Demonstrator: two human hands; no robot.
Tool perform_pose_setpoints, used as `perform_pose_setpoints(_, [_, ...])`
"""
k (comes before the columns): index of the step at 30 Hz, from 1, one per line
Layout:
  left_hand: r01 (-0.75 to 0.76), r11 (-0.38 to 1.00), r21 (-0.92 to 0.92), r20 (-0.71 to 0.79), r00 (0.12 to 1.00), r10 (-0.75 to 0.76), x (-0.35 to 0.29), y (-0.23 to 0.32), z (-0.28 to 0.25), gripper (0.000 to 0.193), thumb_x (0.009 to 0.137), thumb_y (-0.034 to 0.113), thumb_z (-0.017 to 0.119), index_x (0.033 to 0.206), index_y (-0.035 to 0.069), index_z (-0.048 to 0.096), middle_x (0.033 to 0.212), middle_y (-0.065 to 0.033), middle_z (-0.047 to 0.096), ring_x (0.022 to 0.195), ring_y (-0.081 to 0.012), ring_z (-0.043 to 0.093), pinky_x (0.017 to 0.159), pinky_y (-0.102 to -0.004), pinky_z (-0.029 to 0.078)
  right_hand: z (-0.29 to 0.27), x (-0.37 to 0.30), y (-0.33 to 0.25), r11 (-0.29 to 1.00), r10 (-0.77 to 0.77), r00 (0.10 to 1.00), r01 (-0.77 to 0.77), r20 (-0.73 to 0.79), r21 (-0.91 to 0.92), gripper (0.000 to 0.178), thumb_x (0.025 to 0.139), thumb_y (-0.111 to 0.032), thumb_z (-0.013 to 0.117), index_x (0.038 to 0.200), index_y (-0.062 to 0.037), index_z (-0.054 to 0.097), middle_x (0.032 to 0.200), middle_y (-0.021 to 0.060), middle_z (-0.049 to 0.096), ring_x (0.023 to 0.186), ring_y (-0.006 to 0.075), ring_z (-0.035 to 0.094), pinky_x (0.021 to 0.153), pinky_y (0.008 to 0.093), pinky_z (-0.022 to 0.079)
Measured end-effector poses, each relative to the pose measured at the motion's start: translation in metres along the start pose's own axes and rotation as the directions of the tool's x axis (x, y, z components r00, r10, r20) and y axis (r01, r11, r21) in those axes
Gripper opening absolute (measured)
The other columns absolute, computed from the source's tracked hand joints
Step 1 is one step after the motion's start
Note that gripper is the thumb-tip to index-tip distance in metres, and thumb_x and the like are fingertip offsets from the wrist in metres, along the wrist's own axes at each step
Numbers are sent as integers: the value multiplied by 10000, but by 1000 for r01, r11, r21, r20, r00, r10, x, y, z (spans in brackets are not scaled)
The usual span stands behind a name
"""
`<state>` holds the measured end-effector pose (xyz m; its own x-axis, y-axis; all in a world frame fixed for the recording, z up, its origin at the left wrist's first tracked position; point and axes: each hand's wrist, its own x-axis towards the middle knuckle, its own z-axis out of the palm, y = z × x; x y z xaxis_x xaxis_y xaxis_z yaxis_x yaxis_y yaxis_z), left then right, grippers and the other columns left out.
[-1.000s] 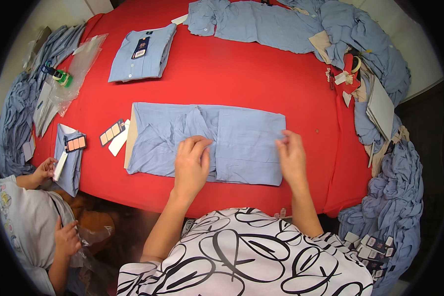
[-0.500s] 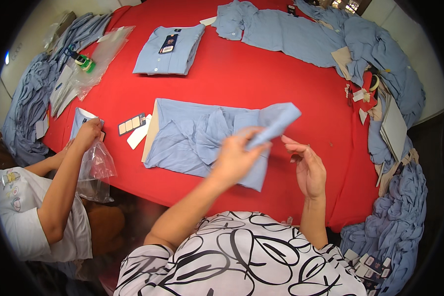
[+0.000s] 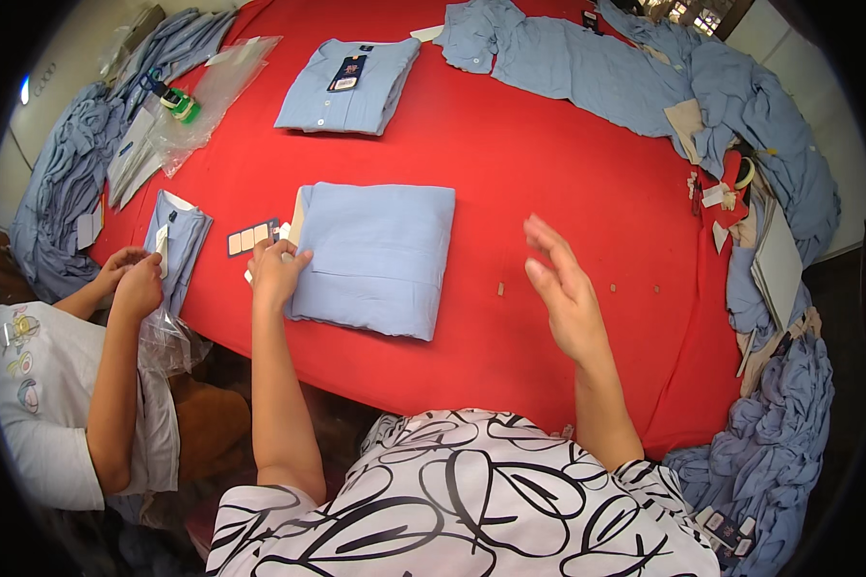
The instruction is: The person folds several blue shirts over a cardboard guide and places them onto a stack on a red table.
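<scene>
In front of me lies a light blue shirt (image 3: 375,250), folded into a near-square bundle, with a cream board edge (image 3: 296,223) showing along its left side. My left hand (image 3: 275,274) is at that side, its fingers curled over a white tag (image 3: 248,276) that it largely covers. The thumb touches the shirt's left edge. A dark hang tag (image 3: 250,239) with pale rectangles lies just beyond these fingers. My right hand (image 3: 568,293) is raised right of the shirt, open and holding nothing, fingers stretched out.
A finished folded shirt (image 3: 351,87) lies at the far side of the red-covered table (image 3: 548,163). At left, a co-worker's hands (image 3: 137,279) handle a small white piece by another folded shirt (image 3: 178,245). Blue shirts (image 3: 770,125) are heaped at right. A green tape dispenser (image 3: 181,106) rests on plastic bags.
The shirt's right part has been folded over to the left, making a shorter bundle. My left hand has let go of the fabric and moved left to the tag. My right hand has shifted slightly left.
</scene>
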<state>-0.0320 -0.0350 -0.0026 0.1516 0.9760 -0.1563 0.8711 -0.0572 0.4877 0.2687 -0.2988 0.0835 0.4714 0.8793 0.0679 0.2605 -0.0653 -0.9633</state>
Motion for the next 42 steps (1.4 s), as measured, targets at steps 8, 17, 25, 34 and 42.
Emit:
perform_pose_setpoints(8, [-28,999,46,-137,990,34,-15,-7,4,311,808,355,752,931,76,692,1408,-156,503,1217,-380,511,966,-521,444,140,47,36,700,-452,880,453,149,-552,625,930,-338,616,1479,-122,409,1585,202,218,1459,435,172,1147,629,149])
perform_pose_setpoints(17, [-40,989,144,-299,951,83,-46,-8,12,340,868,350,700,991,35,662,1173,-162,558,1044,-364,531,882,-460,476,97,42,69,974,73,996,-60,54,-219,638,907,-324,673,1450,-95,427,1444,184,430,1283,308,468,1051,448,428])
perform_pose_setpoints(25, [-104,993,-52,174,979,111,-78,26,43,333,918,313,648,992,-12,648,1092,-236,565,950,-401,608,816,-474,506,21,28,69,895,39,996,3,86,-446,603,856,-143,671,1421,-92,466,1375,195,504,1210,345,519,1012,466,425])
perform_pose_setpoints(34, [-181,823,-539,355,837,417,-194,112,111,201,952,157,622,905,-38,635,865,-129,624,663,-196,675,620,-335,551,48,19,76,416,-161,987,67,-1,-907,596,918,-498,569,1455,-265,460,1580,108,301,1476,333,202,1148,654,89])
perform_pose_setpoints(42, [-242,808,-537,476,704,527,-162,122,67,229,939,149,639,1107,-4,614,949,-57,668,765,-122,627,692,-276,505,-17,19,64,801,-298,954,235,-27,-551,469,922,-343,628,1348,-152,574,1396,149,528,1345,309,444,1105,424,362])
